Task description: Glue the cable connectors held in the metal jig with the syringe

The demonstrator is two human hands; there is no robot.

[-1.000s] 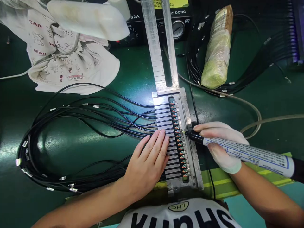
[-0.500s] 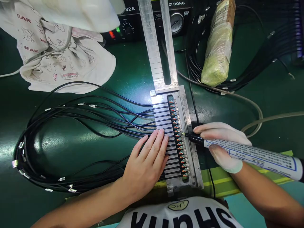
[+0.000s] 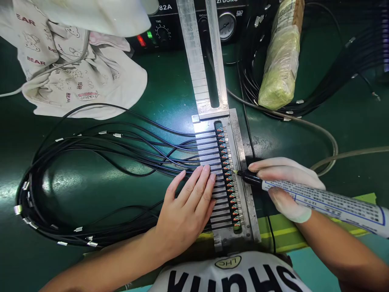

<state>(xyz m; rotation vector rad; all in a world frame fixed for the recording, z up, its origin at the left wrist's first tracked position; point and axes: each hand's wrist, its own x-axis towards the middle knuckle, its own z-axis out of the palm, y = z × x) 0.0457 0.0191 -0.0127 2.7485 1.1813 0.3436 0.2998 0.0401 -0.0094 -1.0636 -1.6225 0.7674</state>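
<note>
My left hand [image 3: 189, 207] lies flat, fingers stretched out, over the black cables [image 3: 152, 160] where they enter the slots of a metal fixture [image 3: 209, 140]. A row of small connectors [image 3: 226, 162] with orange and green wire ends runs along the fixture's right side. In a white finger-covering glove, my right hand [image 3: 288, 188] grips a thick white marker pen [image 3: 322, 205] with blue-edged printing and a black front. The pen's pale yellow-green tip meets the connector row near its middle. Under my left palm, part of the cables and fixture is hidden.
The fixture's hinged slotted lid [image 3: 194, 61] stands raised at the back. Behind it is a black control unit [image 3: 164, 34] with a gauge. A wrapped yellow-green bundle [image 3: 279, 65] and more cables lie back right; a white printed cloth [image 3: 91, 81] lies back left.
My left little-side outer finger has spread slightly up and away from the others. The right hand and pen have shifted a touch to the right in view; the tip stays at the same spot.
</note>
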